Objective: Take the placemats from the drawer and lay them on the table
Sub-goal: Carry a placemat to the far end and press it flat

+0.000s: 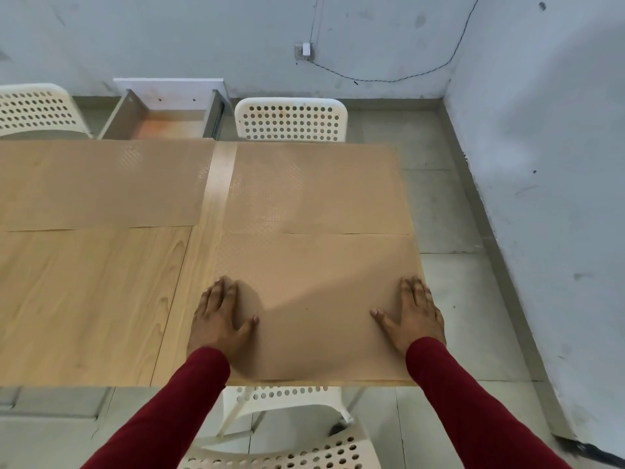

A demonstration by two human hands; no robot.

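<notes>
Three tan placemats lie flat on the light wooden table (94, 299). The near right placemat (314, 299) has both my hands pressed flat on it: my left hand (220, 316) on its left edge, my right hand (412, 313) on its right edge, fingers spread. Beyond it lies the far right placemat (318, 187), their edges meeting. The far left placemat (101, 184) covers the table's far left part. The drawer (169, 120) stands pulled out beyond the table's far edge, and I see nothing inside it.
White perforated chairs stand around the table: one at the far side (291, 120), one at far left (37, 110), one below me at the near edge (287, 431). A grey wall (541, 164) runs close along the right. A cable hangs from a wall socket (304, 50).
</notes>
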